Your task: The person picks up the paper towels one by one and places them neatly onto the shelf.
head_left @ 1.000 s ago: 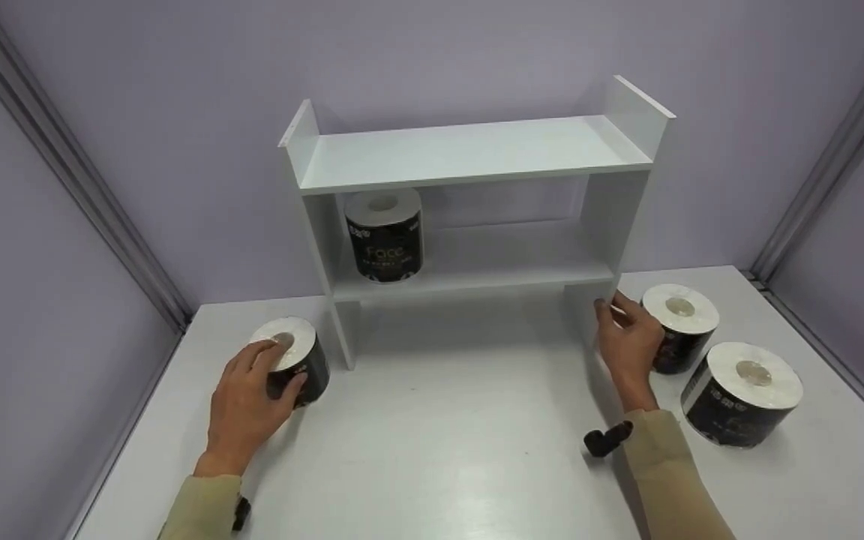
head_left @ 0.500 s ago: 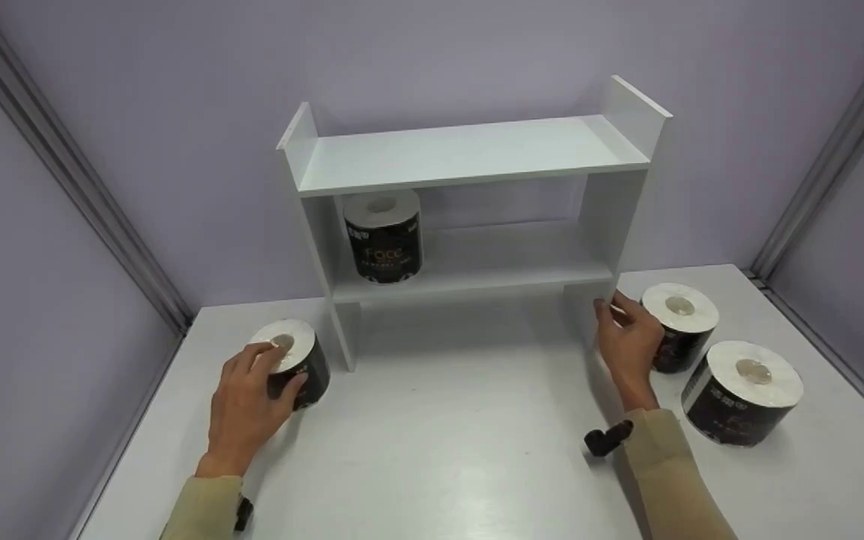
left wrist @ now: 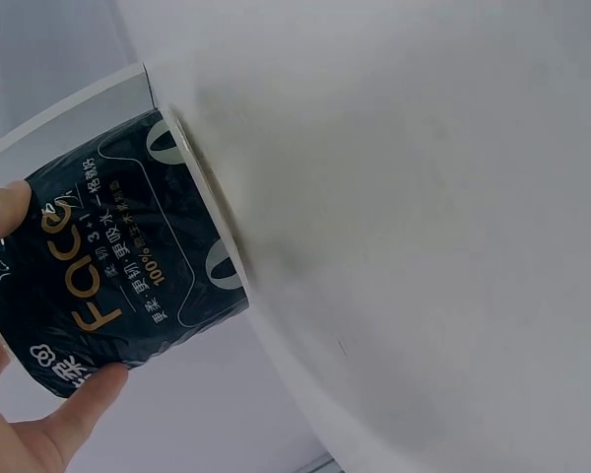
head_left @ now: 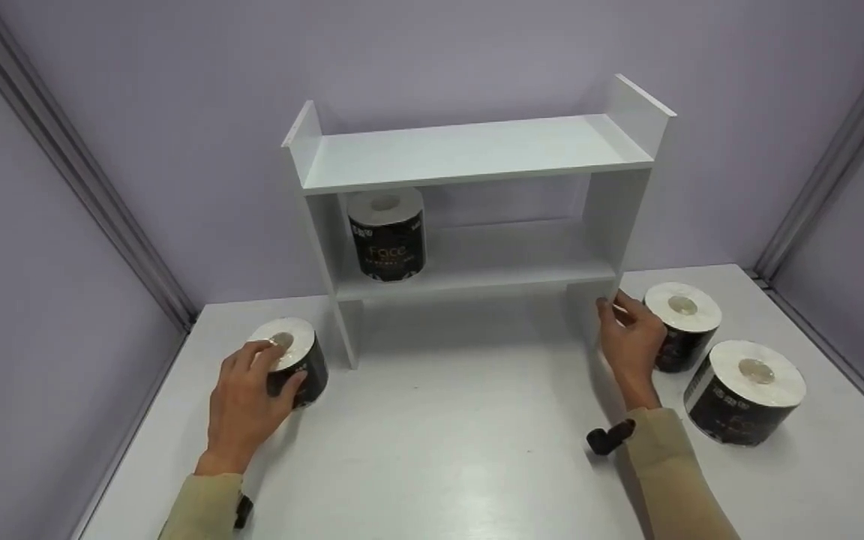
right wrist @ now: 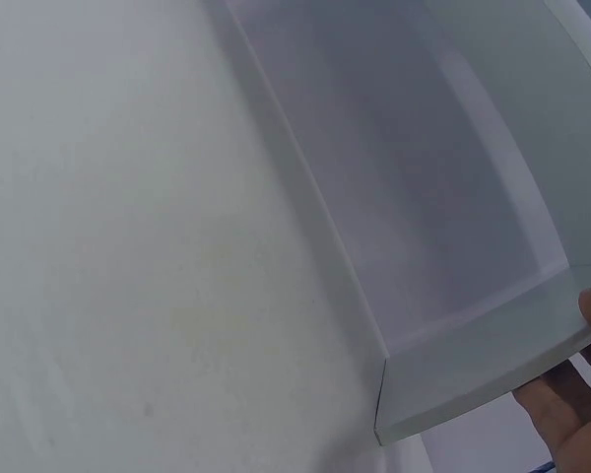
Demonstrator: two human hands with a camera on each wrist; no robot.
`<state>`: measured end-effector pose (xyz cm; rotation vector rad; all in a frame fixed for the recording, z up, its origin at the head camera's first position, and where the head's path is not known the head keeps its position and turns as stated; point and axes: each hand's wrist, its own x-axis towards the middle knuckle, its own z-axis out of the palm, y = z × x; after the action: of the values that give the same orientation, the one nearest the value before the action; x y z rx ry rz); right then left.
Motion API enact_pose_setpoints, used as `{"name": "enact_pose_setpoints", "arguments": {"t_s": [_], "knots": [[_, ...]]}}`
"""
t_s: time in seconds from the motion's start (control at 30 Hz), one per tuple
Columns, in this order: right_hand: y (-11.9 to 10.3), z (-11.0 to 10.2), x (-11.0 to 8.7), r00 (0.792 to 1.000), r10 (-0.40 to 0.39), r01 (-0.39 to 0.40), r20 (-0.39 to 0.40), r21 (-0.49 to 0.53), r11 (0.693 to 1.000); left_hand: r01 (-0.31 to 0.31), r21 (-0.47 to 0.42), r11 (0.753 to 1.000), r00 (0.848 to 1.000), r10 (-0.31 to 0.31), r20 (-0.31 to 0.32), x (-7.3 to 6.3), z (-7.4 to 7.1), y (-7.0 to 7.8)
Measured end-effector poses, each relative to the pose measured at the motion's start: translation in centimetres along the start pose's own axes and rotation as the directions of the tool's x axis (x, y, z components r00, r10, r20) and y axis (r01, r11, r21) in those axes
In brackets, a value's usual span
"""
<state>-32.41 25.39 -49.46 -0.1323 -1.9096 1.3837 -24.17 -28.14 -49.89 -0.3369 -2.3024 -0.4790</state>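
Observation:
At the left of the table my left hand grips a paper roll in a black "Face" wrapper, thumb on one side and fingers over its top. The left wrist view shows the same paper roll standing on the white surface between thumb and fingers. My right hand pinches the front edge of the right side panel of a white shelf unit, below its middle board. In the right wrist view, thumb and fingers lie on either side of that panel.
One more wrapped paper roll stands at the left end of the middle board. Two others, a rear roll and a front roll, stand on the white table right of the shelf. Pale walls enclose the back and sides.

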Motion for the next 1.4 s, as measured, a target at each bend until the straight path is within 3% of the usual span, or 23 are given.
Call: {"name": "enact_pose_setpoints", "arguments": {"t_s": [0.5, 0.77, 1.4], "knots": [[0.0, 0.0, 0.0, 1.000, 0.017, -0.017, 0.004, -0.007, 1.000, 0.023, 0.031, 0.999, 1.000, -0.023, 0.013, 0.0, -0.6, 0.6], [-0.2, -0.1, 0.1, 0.999, 0.043, -0.042, 0.029, -0.028, 0.999, 0.007, 0.027, 1.000, 1.000, -0.007, -0.013, 0.3, -0.8, 1.2], [0.3, 0.1, 0.0, 1.000, -0.014, 0.014, -0.005, -0.010, 1.000, 0.008, -0.010, 1.000, 0.999, -0.008, -0.042, 0.3, -0.8, 1.7]]}}
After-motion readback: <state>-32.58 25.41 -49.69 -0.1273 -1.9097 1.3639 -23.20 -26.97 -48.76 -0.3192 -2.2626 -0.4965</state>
